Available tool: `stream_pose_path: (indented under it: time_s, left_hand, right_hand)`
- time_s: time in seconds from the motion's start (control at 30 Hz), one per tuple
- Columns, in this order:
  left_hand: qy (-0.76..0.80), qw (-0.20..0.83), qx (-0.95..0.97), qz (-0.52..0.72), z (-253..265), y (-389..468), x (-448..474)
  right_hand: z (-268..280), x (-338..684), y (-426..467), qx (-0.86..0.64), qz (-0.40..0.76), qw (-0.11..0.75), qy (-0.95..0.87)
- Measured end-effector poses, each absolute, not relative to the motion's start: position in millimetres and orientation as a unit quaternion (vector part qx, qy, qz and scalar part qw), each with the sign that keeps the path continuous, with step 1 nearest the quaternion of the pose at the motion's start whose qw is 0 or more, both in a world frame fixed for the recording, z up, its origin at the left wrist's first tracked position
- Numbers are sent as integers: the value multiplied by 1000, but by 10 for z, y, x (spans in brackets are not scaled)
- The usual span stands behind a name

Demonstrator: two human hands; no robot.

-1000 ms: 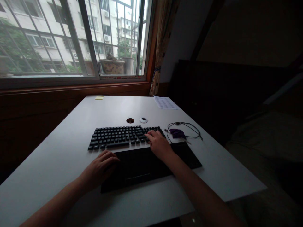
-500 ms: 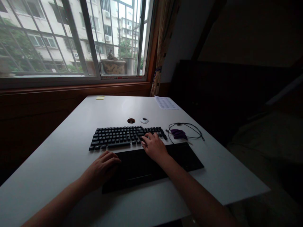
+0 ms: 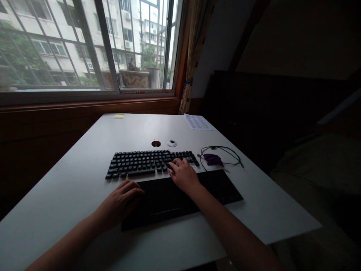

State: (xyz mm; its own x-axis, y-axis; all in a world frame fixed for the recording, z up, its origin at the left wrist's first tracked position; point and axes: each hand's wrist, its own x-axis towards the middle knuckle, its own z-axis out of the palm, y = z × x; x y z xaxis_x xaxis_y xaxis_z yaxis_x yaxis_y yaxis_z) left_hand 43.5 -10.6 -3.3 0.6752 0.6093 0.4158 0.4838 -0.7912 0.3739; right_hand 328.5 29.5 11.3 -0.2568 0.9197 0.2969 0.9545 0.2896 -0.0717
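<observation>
Black keycaps (image 3: pixel 139 162) lie on the white desk, set out in keyboard rows with bits of white showing between them. In front of them is a black keyboard base (image 3: pixel 160 199), slightly slanted, its surface too dark to make out in detail. My left hand (image 3: pixel 124 197) is closed with curled fingers over the base's upper left corner; its thumb is hidden. My right hand (image 3: pixel 183 173) reaches across the base to the right part of the rows. Its thumb and fingers are pinched at a dark keycap (image 3: pixel 170 166), which is mostly covered.
A looped black cable (image 3: pixel 229 152) and a dark purple cloth-like item (image 3: pixel 213 159) lie right of the keycaps. Beyond them are a desk hole (image 3: pixel 156 143), a round white cover (image 3: pixel 172 143), printed paper (image 3: pixel 198 122) and a yellow note (image 3: pixel 119 116). A barred window rises behind.
The view has shifted very slightly. Both hands, the keycaps and the keyboard base stay practically in the same places.
</observation>
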Motion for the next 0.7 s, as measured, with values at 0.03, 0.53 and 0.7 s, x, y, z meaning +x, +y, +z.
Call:
stream_pose_path:
  time_s: [0.03, 0.53, 0.7]
  left_hand:
    - [301, 118, 908, 266, -34, -105, 435]
    - [298, 120, 910, 264, -54, -96, 424]
    - [298, 121, 910, 260, -51, -96, 420]
  right_hand:
    - [113, 3286, 294, -593, -61, 143, -790]
    - [138, 3295, 281, -593, -60, 156, -788]
    - [244, 3446, 261, -602, -68, 194, -772]
